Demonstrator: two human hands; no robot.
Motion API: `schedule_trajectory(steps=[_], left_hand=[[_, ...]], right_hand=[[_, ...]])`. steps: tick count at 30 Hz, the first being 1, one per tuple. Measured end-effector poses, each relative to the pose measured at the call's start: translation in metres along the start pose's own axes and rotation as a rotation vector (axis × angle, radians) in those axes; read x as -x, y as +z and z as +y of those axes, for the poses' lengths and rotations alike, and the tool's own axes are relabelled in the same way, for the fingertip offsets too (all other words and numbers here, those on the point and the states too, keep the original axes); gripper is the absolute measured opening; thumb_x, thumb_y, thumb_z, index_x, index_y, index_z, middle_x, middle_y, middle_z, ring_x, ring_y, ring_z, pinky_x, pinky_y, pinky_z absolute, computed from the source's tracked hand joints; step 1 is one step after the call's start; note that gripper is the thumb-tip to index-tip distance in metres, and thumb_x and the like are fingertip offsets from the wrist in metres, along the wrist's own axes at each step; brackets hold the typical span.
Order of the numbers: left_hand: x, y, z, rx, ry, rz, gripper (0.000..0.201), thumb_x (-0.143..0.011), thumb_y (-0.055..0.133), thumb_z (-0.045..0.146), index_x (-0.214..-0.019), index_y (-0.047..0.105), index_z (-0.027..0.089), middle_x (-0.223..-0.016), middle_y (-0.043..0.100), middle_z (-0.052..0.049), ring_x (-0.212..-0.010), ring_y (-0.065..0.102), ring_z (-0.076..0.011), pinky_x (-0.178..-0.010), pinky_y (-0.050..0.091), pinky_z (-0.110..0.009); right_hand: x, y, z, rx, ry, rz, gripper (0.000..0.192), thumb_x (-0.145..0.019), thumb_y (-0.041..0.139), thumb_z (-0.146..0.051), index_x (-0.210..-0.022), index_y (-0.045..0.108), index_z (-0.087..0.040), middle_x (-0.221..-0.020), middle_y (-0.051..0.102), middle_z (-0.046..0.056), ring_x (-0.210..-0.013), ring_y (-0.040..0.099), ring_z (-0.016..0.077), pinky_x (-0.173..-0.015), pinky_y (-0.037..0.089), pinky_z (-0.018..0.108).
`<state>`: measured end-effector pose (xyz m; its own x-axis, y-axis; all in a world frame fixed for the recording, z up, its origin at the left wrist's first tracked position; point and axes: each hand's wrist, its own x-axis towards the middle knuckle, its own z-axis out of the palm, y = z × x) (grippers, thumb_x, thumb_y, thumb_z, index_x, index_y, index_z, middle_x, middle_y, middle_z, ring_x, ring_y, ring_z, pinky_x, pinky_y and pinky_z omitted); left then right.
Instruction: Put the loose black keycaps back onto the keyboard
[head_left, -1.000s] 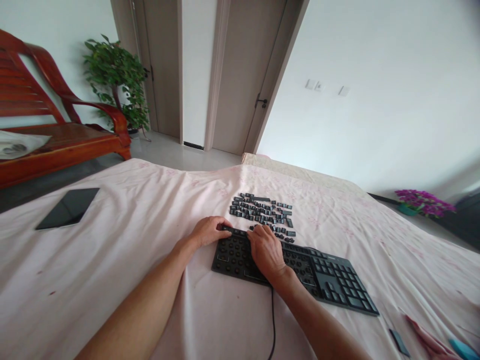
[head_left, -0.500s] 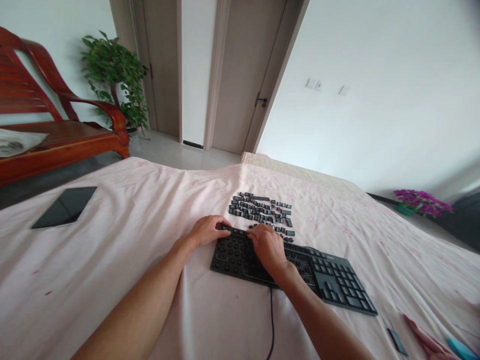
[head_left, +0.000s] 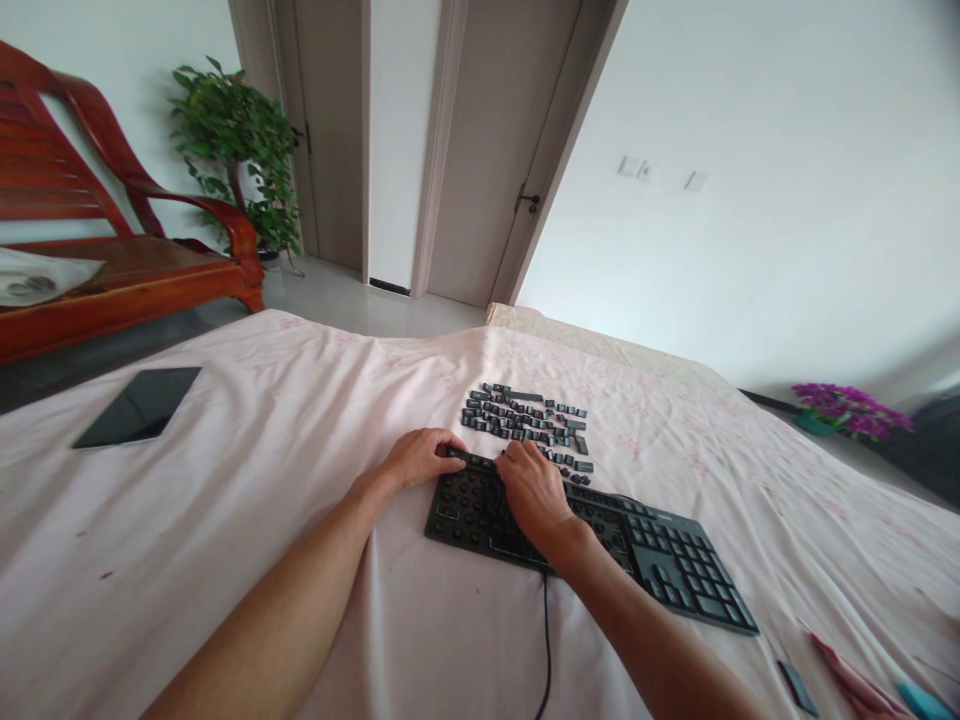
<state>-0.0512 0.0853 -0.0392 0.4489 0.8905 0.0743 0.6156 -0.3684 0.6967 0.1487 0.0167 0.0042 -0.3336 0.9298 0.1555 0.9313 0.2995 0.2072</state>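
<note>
Head camera: a keyboard (head_left: 637, 543) lies on a pink cloth (head_left: 292, 420), bare key posts (head_left: 468, 505) covering much of its left part. The left hand (head_left: 421, 459) grips its far left corner; the right hand (head_left: 535, 492) curls near the far edge, though whether it pinches anything cannot be told. Loose keys (head_left: 523, 418) lie just beyond.

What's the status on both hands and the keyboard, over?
Left hand at keyboard, far left corner. Right hand near far edge, fingertips unclear, hiding part of it. Left section mostly bare of caps, right section capped. Loose keycaps close beyond.
</note>
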Motion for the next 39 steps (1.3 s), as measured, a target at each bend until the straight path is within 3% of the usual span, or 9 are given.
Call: schedule_trajectory(steps=[12, 23, 32, 39], left_hand=[[0.000, 0.002, -0.003, -0.006, 0.036, -0.003, 0.031, -0.074, 0.064, 0.042, -0.100, 0.071, 0.027, -0.092, 0.071, 0.002, -0.079, 0.061, -0.0150, -0.068, 0.042, -0.022], [-0.002, 0.001, -0.005, -0.009, 0.064, 0.000, 0.031, -0.074, 0.063, 0.042, -0.101, 0.072, 0.027, -0.097, 0.072, 0.002, -0.085, 0.063, -0.0170, -0.073, 0.044, -0.022], [-0.001, 0.002, -0.006, -0.021, 0.066, 0.007, 0.031, -0.075, 0.064, 0.042, -0.100, 0.072, 0.027, -0.095, 0.073, 0.002, -0.085, 0.063, -0.0172, -0.073, 0.044, -0.022], [-0.001, 0.001, -0.006, -0.016, 0.047, -0.002, 0.032, -0.074, 0.063, 0.042, -0.101, 0.071, 0.027, -0.093, 0.072, 0.002, -0.083, 0.063, -0.0165, -0.071, 0.044, -0.022]], right_hand=[[0.005, 0.018, 0.014, -0.361, 0.188, 0.095, 0.023, -0.093, 0.049, -0.025, -0.096, 0.071, -0.027, -0.094, 0.067, 0.001, -0.094, 0.058, 0.0149, -0.079, 0.038, 0.023], [0.003, 0.026, 0.019, -0.490, 0.338, 0.073, 0.023, -0.091, 0.050, -0.033, -0.094, 0.073, -0.029, -0.096, 0.068, -0.001, -0.092, 0.061, 0.0162, -0.078, 0.041, 0.025], [0.013, 0.023, 0.008, -0.291, 0.128, 0.191, 0.024, -0.095, 0.047, -0.027, -0.098, 0.071, -0.026, -0.093, 0.065, 0.002, -0.093, 0.054, 0.0166, -0.080, 0.037, 0.024], [0.011, 0.020, 0.006, -0.084, 0.014, 0.159, 0.023, -0.096, 0.045, -0.023, -0.097, 0.068, -0.023, -0.091, 0.061, 0.004, -0.090, 0.051, 0.0183, -0.080, 0.036, 0.028]])
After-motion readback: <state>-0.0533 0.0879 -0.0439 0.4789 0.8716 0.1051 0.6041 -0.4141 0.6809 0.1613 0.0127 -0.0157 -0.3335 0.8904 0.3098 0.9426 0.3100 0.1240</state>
